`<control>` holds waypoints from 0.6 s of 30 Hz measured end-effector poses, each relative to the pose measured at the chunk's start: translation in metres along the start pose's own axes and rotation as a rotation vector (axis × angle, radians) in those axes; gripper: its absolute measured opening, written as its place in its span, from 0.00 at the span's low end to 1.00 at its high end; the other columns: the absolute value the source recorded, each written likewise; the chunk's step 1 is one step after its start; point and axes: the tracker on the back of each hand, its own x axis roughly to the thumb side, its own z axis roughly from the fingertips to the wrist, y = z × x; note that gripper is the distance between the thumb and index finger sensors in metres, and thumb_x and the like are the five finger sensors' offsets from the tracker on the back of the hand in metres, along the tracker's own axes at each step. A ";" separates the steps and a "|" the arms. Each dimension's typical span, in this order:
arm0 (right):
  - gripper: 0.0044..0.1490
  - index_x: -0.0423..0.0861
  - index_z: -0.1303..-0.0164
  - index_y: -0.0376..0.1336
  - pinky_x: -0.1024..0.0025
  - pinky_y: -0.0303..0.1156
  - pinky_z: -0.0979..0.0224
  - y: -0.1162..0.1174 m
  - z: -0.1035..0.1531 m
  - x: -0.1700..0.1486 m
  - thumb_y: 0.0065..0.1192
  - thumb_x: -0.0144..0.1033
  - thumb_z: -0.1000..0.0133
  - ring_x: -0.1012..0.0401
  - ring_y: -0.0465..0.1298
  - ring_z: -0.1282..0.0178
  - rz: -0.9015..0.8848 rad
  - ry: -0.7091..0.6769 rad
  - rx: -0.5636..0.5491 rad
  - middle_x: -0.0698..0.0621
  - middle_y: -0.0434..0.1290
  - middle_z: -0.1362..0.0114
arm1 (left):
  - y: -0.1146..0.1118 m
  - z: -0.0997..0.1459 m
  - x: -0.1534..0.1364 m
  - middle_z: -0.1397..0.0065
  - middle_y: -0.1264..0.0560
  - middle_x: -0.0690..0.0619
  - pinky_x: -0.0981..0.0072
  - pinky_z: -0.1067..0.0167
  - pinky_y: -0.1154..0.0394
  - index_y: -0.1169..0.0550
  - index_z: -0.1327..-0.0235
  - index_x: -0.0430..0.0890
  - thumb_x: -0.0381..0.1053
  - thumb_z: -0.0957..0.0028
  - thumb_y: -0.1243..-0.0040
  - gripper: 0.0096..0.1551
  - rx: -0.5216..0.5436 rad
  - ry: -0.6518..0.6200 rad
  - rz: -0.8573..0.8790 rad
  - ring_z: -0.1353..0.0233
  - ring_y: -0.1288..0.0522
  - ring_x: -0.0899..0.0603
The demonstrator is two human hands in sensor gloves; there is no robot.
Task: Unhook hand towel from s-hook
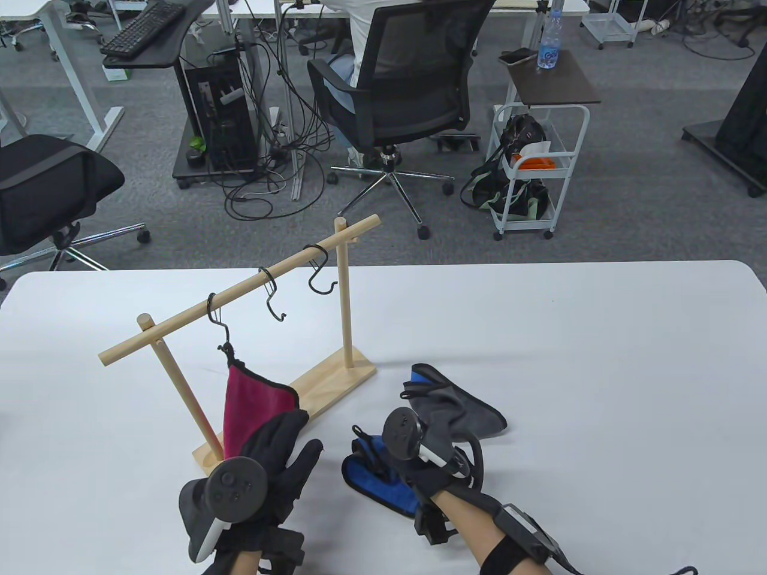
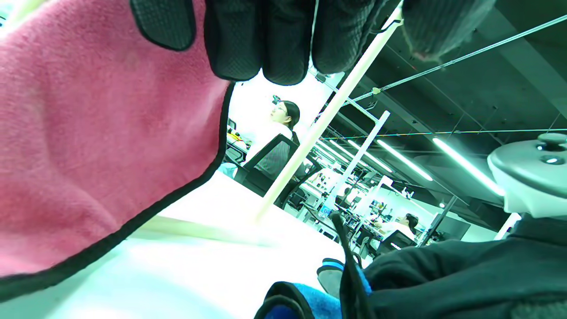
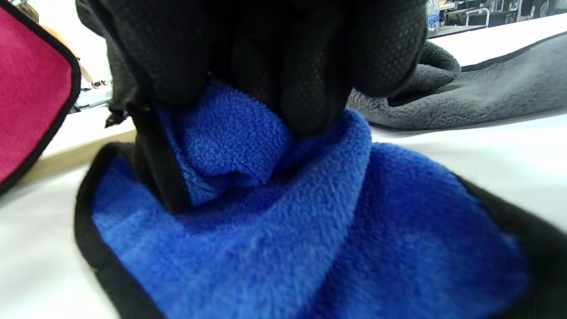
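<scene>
We count 3 s-hooks [image 1: 266, 291], 3 towels | left hand [image 1: 272, 461] touches pink towel [image 1: 254, 401], grip unclear | right hand [image 1: 419, 455] pinches blue towel [image 3: 283, 230]

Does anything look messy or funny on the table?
A little. The blue towel and the grey towel lie crumpled on the table instead of hanging, and two S-hooks are bare. Only the pink towel hangs. Nothing looks broken or spilled.
</scene>
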 end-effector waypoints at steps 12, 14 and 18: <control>0.28 0.51 0.29 0.67 0.51 0.71 0.29 0.012 -0.006 0.011 0.67 0.50 0.37 0.51 0.80 0.40 0.162 0.007 -0.009 0.47 0.79 0.37 | 0.000 0.000 0.000 0.14 0.33 0.44 0.31 0.23 0.40 0.32 0.17 0.53 0.68 0.36 0.50 0.37 -0.006 0.004 -0.010 0.17 0.34 0.31; 0.28 0.51 0.29 0.67 0.51 0.71 0.29 0.010 -0.006 0.011 0.66 0.50 0.37 0.51 0.80 0.39 0.148 0.009 0.000 0.47 0.79 0.37 | 0.000 0.000 0.000 0.14 0.33 0.44 0.31 0.23 0.40 0.32 0.17 0.53 0.68 0.36 0.50 0.37 -0.006 0.004 -0.010 0.17 0.34 0.31; 0.29 0.50 0.28 0.67 0.50 0.71 0.29 0.004 -0.002 0.006 0.66 0.50 0.36 0.49 0.80 0.38 0.096 0.011 0.006 0.46 0.78 0.35 | -0.001 -0.001 0.000 0.14 0.33 0.44 0.31 0.23 0.40 0.32 0.17 0.53 0.68 0.36 0.50 0.37 -0.009 0.004 -0.006 0.17 0.34 0.31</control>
